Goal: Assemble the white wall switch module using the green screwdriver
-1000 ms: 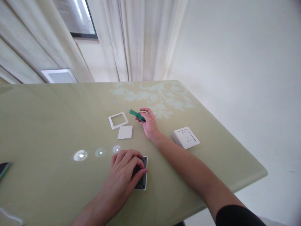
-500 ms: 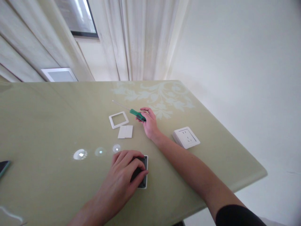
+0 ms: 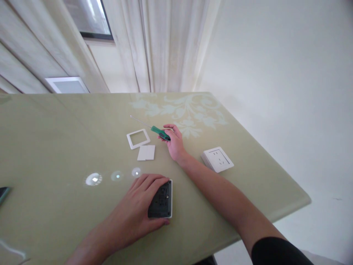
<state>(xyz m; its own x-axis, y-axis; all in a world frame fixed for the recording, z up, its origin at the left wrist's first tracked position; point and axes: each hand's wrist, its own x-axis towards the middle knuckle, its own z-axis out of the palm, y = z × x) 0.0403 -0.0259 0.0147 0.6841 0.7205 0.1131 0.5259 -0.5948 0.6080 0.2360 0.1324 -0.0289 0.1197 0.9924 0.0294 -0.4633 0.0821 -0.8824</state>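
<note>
My left hand (image 3: pixel 143 200) grips a square switch module (image 3: pixel 160 201) by its far and near edges; its dark grey back faces up inside a white rim, with a small screw showing. In my right hand (image 3: pixel 173 140) is a screwdriver (image 3: pixel 160 133), its green handle between thumb and fingers and its thin shaft pointing to the far left. Left of the right hand lie a white square frame (image 3: pixel 147 140) and, closer to me, white rocker plates (image 3: pixel 146 152) lying side by side.
Right of my right forearm stands a white wall socket (image 3: pixel 218 159) on its box. A dark object (image 3: pixel 3 194) lies at the left edge of the pale green table (image 3: pixel 68 147). Curtains (image 3: pixel 171 44) hang behind, and a white wall (image 3: pixel 289 92) is on the right.
My left thumb and index finger have moved from over the module's dark back to its edges, uncovering that back. My right hand still holds the screwdriver in about the same place.
</note>
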